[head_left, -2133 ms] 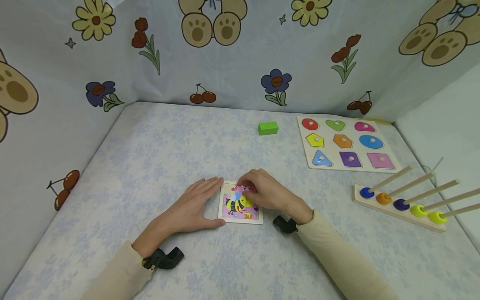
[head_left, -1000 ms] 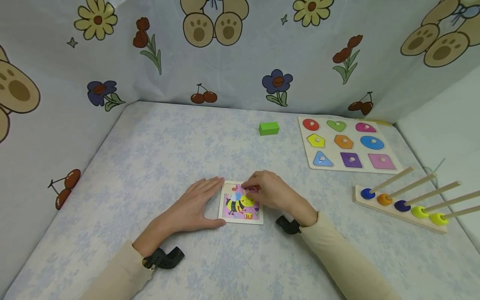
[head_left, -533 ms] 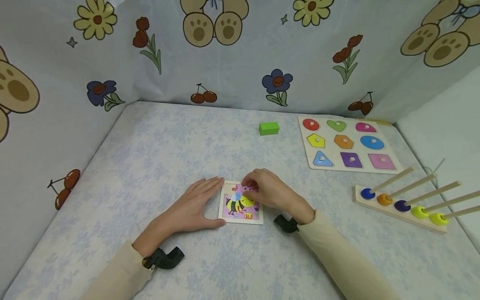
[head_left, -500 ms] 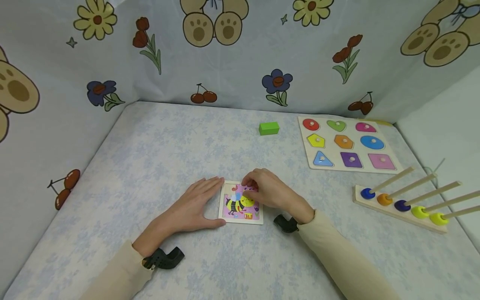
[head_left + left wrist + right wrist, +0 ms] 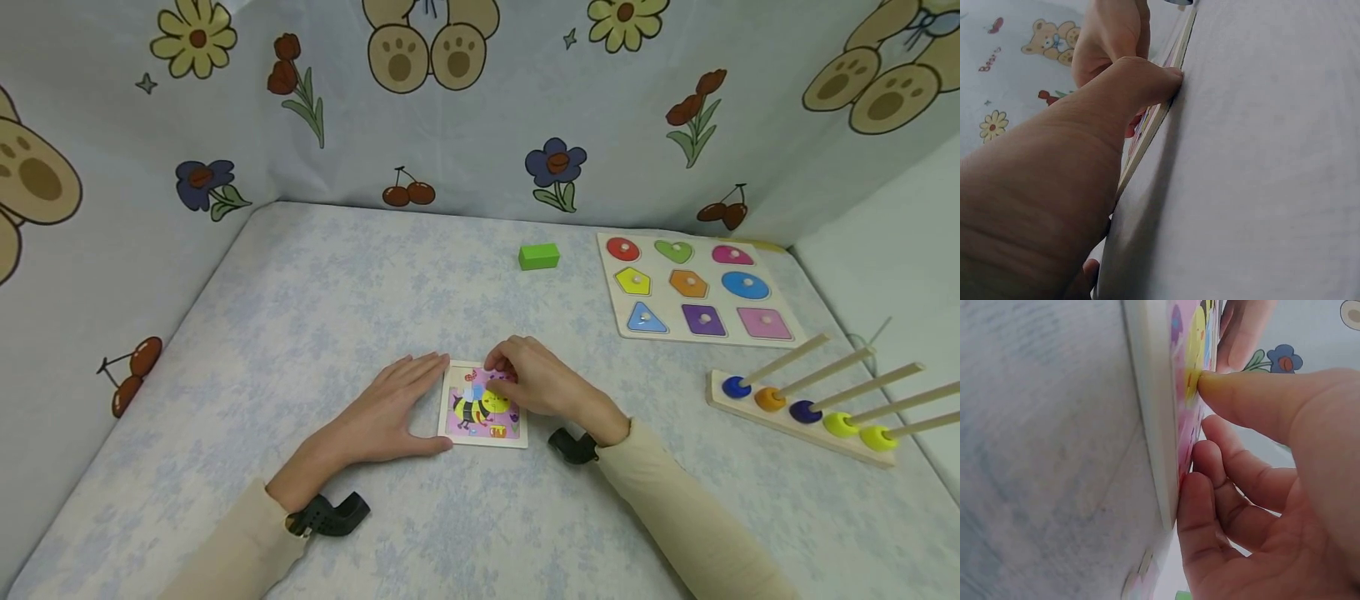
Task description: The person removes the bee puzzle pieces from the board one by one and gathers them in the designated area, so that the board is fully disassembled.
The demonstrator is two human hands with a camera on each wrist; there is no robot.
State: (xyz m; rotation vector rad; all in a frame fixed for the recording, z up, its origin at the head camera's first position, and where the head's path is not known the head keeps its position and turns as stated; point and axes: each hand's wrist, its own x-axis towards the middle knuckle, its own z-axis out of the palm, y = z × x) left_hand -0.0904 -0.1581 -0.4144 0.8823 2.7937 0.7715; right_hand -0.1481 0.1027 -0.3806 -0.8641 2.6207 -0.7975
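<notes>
A small square wooden bee puzzle [image 5: 471, 411] lies flat on the table in a pale frame. My left hand [image 5: 390, 412] rests beside it, fingers straight, with fingertips and thumb against the frame's left side. In the left wrist view the thumb [image 5: 1163, 81] touches the frame's edge. My right hand [image 5: 536, 379] is over the upper right corner, thumb and fingers curled about a pink-and-yellow puzzle piece [image 5: 1186, 428]. Seen from the right wrist, the thumb touches the yellow face and the fingers reach the far edge. The piece's outline is partly hidden.
A green block [image 5: 538, 257] lies behind the puzzle. At the back right is a knobbed shape board [image 5: 678, 312]. Nearer, on the right, stands a wooden peg rack [image 5: 795, 425] with coloured beads and slanting rods. A printed cloth [image 5: 465, 125] hangs behind the table.
A second ago the right hand had a puzzle piece tilted up at the corner; now it lies about flat under the fingers. The left hand has stayed on the frame.
</notes>
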